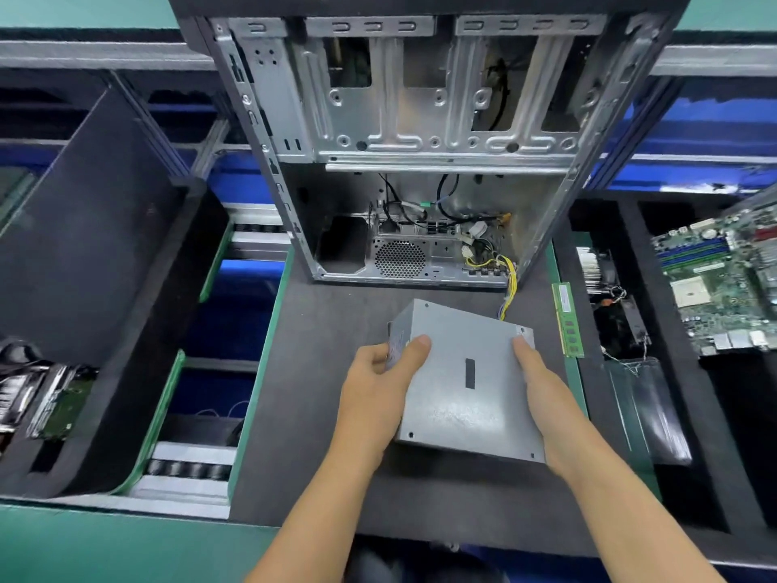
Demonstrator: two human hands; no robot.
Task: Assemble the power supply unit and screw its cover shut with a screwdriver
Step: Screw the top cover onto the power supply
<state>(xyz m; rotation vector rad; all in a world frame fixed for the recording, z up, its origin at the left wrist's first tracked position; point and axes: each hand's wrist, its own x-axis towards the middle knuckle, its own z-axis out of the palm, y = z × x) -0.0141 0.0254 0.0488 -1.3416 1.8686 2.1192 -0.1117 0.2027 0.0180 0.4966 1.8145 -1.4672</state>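
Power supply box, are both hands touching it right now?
Touching. The head view shows the left hand gripping the power supply box at its left edge, the right hand pressed along its right side.

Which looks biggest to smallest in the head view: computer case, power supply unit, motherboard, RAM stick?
1. computer case
2. power supply unit, though it is nearest the camera
3. motherboard, cut off by the frame edge, so unsure against the unit
4. RAM stick

Dark foam mat [319, 414] on green bench [84, 549]; blue bins [235, 313] at L.
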